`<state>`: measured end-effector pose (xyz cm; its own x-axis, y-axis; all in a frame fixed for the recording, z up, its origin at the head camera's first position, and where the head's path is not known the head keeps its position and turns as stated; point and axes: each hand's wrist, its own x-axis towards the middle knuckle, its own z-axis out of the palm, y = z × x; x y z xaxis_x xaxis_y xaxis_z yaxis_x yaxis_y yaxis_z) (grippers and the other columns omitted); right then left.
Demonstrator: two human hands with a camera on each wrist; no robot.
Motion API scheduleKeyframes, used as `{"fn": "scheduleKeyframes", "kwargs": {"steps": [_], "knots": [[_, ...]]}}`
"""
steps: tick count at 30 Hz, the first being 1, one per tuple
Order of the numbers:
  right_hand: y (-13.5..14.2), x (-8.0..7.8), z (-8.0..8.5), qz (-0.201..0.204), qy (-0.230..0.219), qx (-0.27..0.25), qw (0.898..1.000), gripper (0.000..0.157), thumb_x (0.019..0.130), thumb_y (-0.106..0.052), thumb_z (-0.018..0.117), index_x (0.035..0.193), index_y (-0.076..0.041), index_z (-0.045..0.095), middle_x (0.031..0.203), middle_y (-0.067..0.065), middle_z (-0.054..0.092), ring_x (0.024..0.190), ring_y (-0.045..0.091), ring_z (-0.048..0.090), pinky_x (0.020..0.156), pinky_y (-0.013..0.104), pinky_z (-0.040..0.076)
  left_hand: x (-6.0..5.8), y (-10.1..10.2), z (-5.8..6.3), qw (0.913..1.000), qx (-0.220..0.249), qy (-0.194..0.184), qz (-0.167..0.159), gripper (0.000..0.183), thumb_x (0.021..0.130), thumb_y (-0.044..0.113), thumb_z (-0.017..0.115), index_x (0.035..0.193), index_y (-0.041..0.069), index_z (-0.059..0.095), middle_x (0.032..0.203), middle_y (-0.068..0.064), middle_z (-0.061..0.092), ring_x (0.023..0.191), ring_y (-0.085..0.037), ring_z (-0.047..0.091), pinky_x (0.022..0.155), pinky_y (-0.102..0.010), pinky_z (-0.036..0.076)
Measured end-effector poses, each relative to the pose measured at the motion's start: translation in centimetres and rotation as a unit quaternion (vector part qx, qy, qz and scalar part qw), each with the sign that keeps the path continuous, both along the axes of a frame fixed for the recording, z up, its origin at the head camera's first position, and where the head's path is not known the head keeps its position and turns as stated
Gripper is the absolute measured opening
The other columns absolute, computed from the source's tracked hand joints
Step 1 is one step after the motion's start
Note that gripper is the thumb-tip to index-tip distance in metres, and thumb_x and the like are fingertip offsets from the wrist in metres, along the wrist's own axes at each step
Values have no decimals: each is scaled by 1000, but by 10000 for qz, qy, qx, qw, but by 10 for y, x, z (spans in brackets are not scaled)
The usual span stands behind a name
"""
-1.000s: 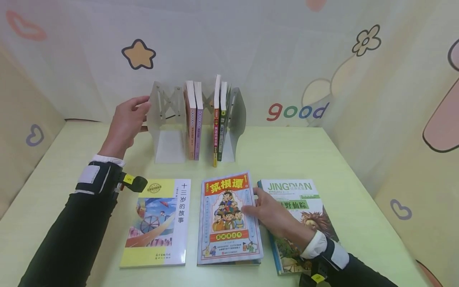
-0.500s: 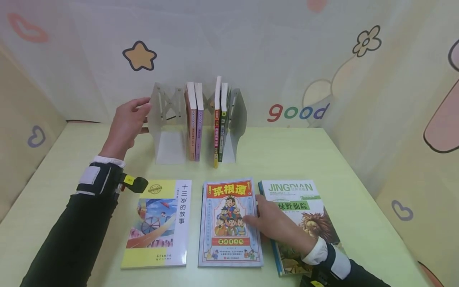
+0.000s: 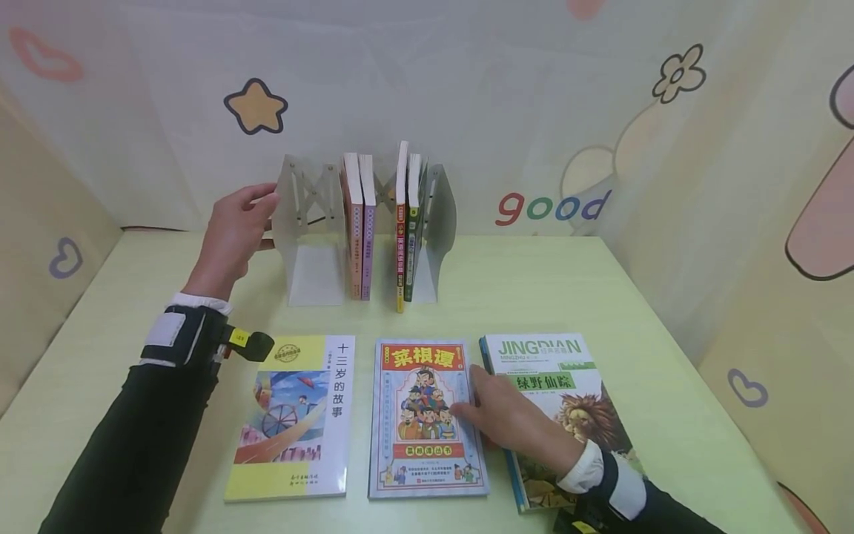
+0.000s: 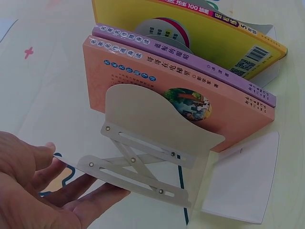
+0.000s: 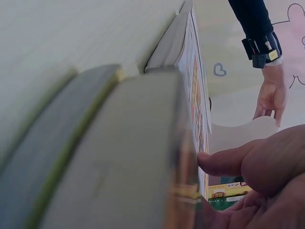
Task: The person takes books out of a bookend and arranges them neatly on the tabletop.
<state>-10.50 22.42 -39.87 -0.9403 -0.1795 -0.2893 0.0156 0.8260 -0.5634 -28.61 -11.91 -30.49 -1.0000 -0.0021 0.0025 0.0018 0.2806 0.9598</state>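
My left hand (image 3: pixel 233 236) pinches the upper edge of the left end plate of a white extendable metal bookend (image 3: pixel 316 274). In the left wrist view its thumb and fingers meet opposite sides of that plate (image 4: pixel 138 183). Lower right, my right hand (image 3: pixel 517 415) holds the right edge of a blue-bordered book (image 3: pixel 428 469) with a red title band, lying flat. The thumb (image 5: pixel 224 160) touches its cover in the right wrist view; the other fingers are mostly hidden. Upright in the bookend stand a pink book (image 3: pixel 357 245), a purple book (image 3: pixel 368 245), a red-and-yellow book (image 3: pixel 400 256) and a dark green one (image 3: pixel 411 252).
A yellow-and-white book (image 3: pixel 336 445) lies flat left of the blue one. Partly under my right forearm lies a larger book with a lion cover (image 3: pixel 587 415). The pale table (image 3: pixel 534 285) ends at a printed cloth (image 3: pixel 467 89) behind.
The blue-bordered book, its top edge raised and tilted a second ago, has come down flat, with my right hand lowering along with it. My left hand and the bookend stay put.
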Motion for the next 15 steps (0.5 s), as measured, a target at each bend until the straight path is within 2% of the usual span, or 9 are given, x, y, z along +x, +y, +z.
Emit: {"fn": "scheduleKeyframes", "kwargs": {"steps": [4, 10, 15], "knots": [[-2, 0, 1, 183, 202, 211, 9994, 51, 93, -27, 62, 130, 1, 41, 76, 2, 57, 48, 15, 55, 41, 30, 44, 0, 0, 0, 10000, -3, 34, -9, 68, 94, 55, 45, 151, 20, 39, 149, -9, 40, 127, -37, 47, 94, -47, 45], [-4, -2, 3, 402, 357, 738, 9958, 62, 93, -28, 61, 139, 7, 38, 85, 5, 58, 61, 11, 55, 47, 27, 44, 0, 0, -1, 10000, -34, 64, 5, 67, 94, 55, 45, 151, 19, 38, 149, -9, 40, 127, -36, 48, 94, -46, 45], [-5, -2, 4, 510, 432, 947, 9933, 60, 93, -29, 62, 136, 8, 41, 82, 4, 58, 59, 11, 54, 46, 26, 44, 0, 0, 0, 10000, -36, 35, 8, 68, 93, 56, 45, 151, 20, 39, 149, -9, 40, 126, -36, 48, 94, -46, 45]]}}
